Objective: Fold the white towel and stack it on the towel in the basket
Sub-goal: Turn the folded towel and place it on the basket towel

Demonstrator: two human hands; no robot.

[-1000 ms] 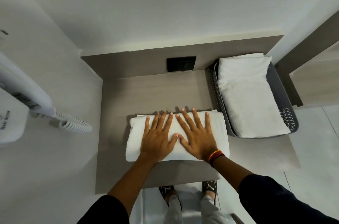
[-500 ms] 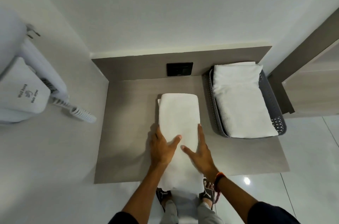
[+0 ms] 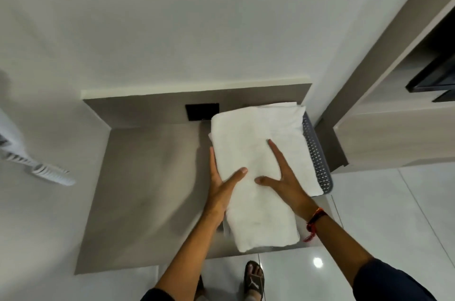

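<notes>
Folded white towel (image 3: 256, 185): clasped between left hand (image 3: 219, 189) and right hand (image 3: 283, 182), thumbs on top; formerly flat on counter (image 3: 147, 189), now shifted right, far end overlapping basket (image 3: 317, 157) and its towel (image 3: 285, 113).

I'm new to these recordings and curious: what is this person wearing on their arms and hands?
Both hands are bare, with no gloves or rings visible. The left hand has a bare wrist. Behind the right hand sits a red-orange thread bracelet with a dangling end. Dark sleeves cover the upper arms.

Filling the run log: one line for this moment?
phase: carry | folded towel held by left hand, right hand | partly over basket | not released
</notes>
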